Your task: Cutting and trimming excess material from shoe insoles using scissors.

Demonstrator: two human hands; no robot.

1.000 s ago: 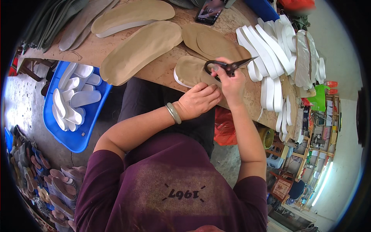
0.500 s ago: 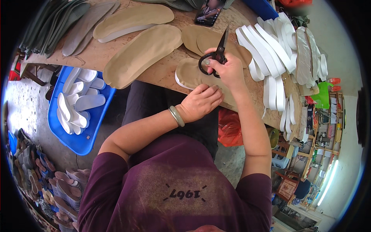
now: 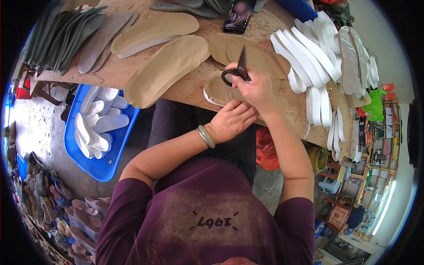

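Black scissors [image 3: 241, 72] are in my right hand [image 3: 257, 89], their blades pointing away from me. Beneath them, at the table's near edge, lies a white sole covered in tan material [image 3: 215, 88]. My left hand [image 3: 232, 118] has its fingers closed over the near edge of that sole; the thumb is hidden. The two hands touch or nearly touch, and together they cover the sole's right part. Farther left lie two more tan-covered soles, a near one [image 3: 170, 70] and a far one [image 3: 157, 28]. Flat tan pieces [image 3: 258, 51] lie just beyond my right hand.
White sole pieces [image 3: 304, 57] stand in rows at the right of the wooden table [image 3: 185, 95]. Dark grey insoles [image 3: 66, 42] are stacked at the far left. A phone [image 3: 240, 17] stands at the back. Below left, a blue bin [image 3: 104, 170] holds white soles.
My right hand has come nearer to my left hand, with the scissors still in it. The whole view has shifted slightly, so the table appears lower and farther right.
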